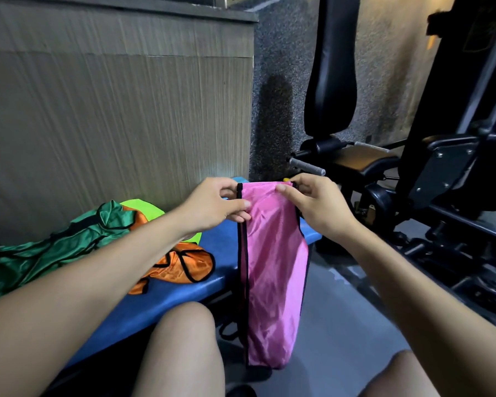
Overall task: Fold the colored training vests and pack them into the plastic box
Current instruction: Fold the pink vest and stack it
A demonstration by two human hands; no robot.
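We are noting a person sitting at a blue padded bench [184,290], with both bare knees showing at the bottom of the head view. We are taking the bench as our landmark throughout.

We are observing the pink vest [272,270] hanging lengthwise in the air just off the bench's right edge, its lower end dangling down beside the knees over the grey floor [341,325]. It is folded narrow, with black trim running down both long sides. The left hand [215,207] is pinching the vest's upper left corner, thumb on the near face and fingers [241,216] curled behind the black trim. The right hand [312,207] is pinching the upper right corner in the same manner, thumb pressing the pink cloth near the top edge. Both hands are holding the top edge taut and level above the bench's far end.

We are recording three further vests lying crumpled on the bench's left part: a green vest [55,247] farthest left, an orange vest [184,262] with black trim nearer the middle, and a lime vest [143,207] partly buried beneath the other two. All three are touching one another.

A wood-grain panel [112,110] is standing behind the bench. Black gym machinery [441,181] is standing to the right of the bench, well apart from the vests.
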